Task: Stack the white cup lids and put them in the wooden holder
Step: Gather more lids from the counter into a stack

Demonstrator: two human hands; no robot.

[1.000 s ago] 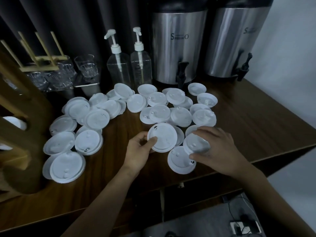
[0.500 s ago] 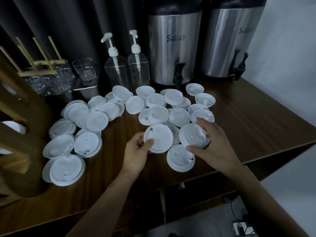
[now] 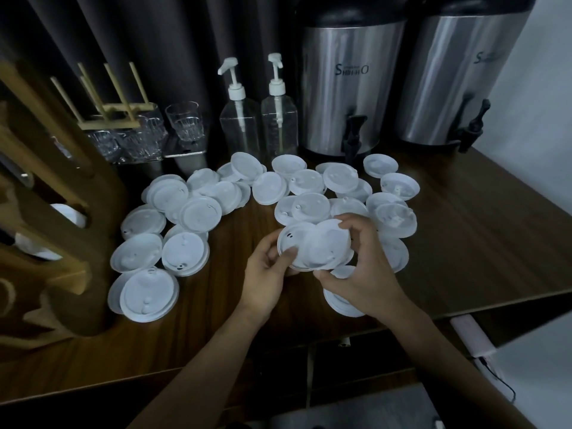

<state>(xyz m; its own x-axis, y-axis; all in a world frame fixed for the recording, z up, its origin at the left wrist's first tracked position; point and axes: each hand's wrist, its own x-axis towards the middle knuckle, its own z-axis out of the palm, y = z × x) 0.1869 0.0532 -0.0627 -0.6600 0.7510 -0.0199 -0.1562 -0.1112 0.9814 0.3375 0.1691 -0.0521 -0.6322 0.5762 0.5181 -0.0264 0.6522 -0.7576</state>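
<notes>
While the left hand [image 3: 268,269] and right hand [image 3: 363,269] grip two overlapping white cup lids [image 3: 315,246], seemingly nesting them, the scattered lids [image 3: 199,212] on the worktop [image 3: 470,243] await stacking and the wooden holder [image 3: 71,267].

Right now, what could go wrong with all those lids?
1. The left hand and right hand grip the held lids, which look off-centre. One might slip out instead of nesting.
2. The edge lid lies under the right wrist, close to the front edge of the table. A nudge could knock it to the floor.
</notes>
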